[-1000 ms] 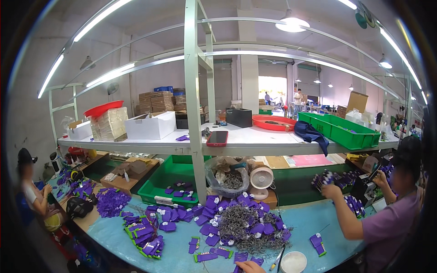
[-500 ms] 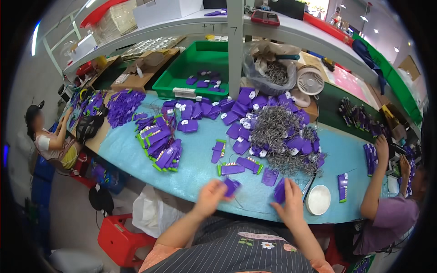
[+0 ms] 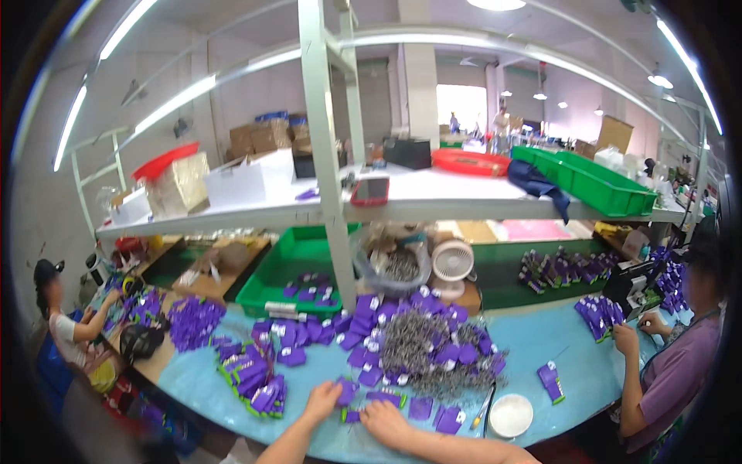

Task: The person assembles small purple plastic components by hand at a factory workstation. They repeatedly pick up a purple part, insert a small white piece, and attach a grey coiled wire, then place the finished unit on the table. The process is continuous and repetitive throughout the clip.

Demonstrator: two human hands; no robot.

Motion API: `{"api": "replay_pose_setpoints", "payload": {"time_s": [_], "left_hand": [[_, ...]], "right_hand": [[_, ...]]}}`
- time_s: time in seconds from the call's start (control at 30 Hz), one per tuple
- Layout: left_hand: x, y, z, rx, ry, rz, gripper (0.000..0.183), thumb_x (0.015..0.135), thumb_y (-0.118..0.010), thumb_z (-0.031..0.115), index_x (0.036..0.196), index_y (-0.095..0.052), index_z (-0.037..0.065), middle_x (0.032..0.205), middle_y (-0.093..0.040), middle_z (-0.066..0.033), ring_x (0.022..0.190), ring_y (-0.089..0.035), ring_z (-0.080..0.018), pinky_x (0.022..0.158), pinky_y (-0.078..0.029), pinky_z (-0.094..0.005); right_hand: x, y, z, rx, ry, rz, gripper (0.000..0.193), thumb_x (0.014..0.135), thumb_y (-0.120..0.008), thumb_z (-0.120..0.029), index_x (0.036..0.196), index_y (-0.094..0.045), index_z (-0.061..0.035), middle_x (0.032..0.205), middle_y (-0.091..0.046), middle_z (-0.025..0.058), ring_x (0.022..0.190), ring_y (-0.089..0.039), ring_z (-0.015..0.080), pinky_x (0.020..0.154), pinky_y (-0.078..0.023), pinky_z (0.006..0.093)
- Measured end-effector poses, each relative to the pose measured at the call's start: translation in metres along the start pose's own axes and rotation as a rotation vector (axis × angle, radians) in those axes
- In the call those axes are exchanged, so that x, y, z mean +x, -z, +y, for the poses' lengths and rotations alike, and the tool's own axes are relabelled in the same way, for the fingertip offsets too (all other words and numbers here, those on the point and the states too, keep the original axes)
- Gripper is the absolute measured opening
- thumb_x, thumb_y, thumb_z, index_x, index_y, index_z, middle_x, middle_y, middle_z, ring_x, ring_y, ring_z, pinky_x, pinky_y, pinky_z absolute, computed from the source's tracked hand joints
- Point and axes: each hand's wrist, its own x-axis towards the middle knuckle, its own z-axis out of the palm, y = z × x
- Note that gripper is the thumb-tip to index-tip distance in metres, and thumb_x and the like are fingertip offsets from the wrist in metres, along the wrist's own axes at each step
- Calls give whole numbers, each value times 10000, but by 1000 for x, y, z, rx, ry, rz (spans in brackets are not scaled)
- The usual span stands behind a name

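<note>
While pinching a purple piece (image 3: 346,391) in the left grip (image 3: 321,400), got the right grip (image 3: 385,424) over a green-ended piece (image 3: 351,416), can't tell if holding.

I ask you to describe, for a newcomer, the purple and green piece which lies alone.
On the blue table, find the white round dish near the front edge, by the right end of the purple-and-grey heap. Beyond it, slightly rightward, lies the purple-and-green piece. Unlike its heaped neighbours, it touches no other piece, its green end toward the front edge.
</note>
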Motion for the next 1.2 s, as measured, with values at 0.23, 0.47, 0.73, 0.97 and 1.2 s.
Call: {"api": "replay_pose_setpoints", "payload": {"time_s": [0.23,0.47,0.73,0.97,1.2], "left_hand": [[-75,-34,73,-236,-90,-78,371,885,-505,153,1219,-453,0,931,-602,-75,840,-564,-142,729,-474,-284],[-93,-56,86,-755,84,-695,203,902,-447,134,1061,-537,46,925,-596,-53,811,-579,-150,713,-485,-279],[-108,-82,61,-889,230,-633,272,895,-448,114,1144,-502,19,1055,-571,-63,971,-540,-156,862,-436,-302],[-116,-96,80,-1181,525,-481,338,907,-465,164,1204,-458,4,1039,-583,-89,928,-565,-152,796,-458,-264],[-124,-96,109,-894,224,-366,290,912,-456,154,1174,-471,28,1011,-583,-84,880,-571,-163,765,-476,-304]], "right_hand": [[-42,37,22,235,-30,-77,231,728,-583,-261,907,-583,-114,837,-551,48,832,-534,252,692,-435,392],[-37,94,14,279,-38,209,247,735,-591,-292,927,-589,-137,886,-547,41,860,-526,249,709,-409,416],[-64,85,14,390,2,296,250,698,-633,-218,877,-552,-64,861,-529,92,849,-503,259,741,-409,408],[-76,88,17,627,-106,275,346,585,-661,-182,866,-521,-37,912,-488,141,928,-432,335,822,-334,462],[-77,84,14,333,-359,552,336,719,-614,-269,1016,-598,-114,1061,-556,85,1042,-490,273,879,-373,429]]}}
